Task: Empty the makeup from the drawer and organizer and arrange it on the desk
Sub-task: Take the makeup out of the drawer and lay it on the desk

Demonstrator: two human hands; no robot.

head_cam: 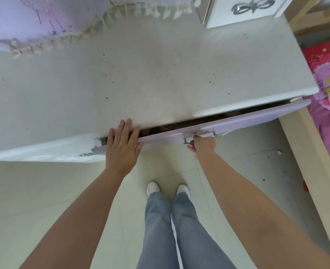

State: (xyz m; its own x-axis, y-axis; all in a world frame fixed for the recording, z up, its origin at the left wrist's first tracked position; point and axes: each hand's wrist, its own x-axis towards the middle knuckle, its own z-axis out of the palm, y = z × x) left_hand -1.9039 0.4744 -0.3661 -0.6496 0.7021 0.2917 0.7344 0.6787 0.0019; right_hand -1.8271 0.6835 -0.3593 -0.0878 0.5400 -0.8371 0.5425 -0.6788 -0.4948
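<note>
Drawer cracked open, both hands on it, makeup not yet reachable.

The lilac flat-fronted wooden drawer (pixel 237 121) under the scuffed white desk top (pixel 140 74) shows only a narrow dark gap; contents too dim to identify. The right hand (pixel 201 144) has its fingers curled round the small silver metal handle (pixel 197 135), likely the pulling point. The left hand (pixel 121 144) lies flat with fingers straight and together, fingertips on the desk edge, thumb at the drawer front, probably bracing or guiding a drawer that sits skewed. No organizer visible. A lilac fringed cloth (pixel 43 22) covers the far left corner.
</note>
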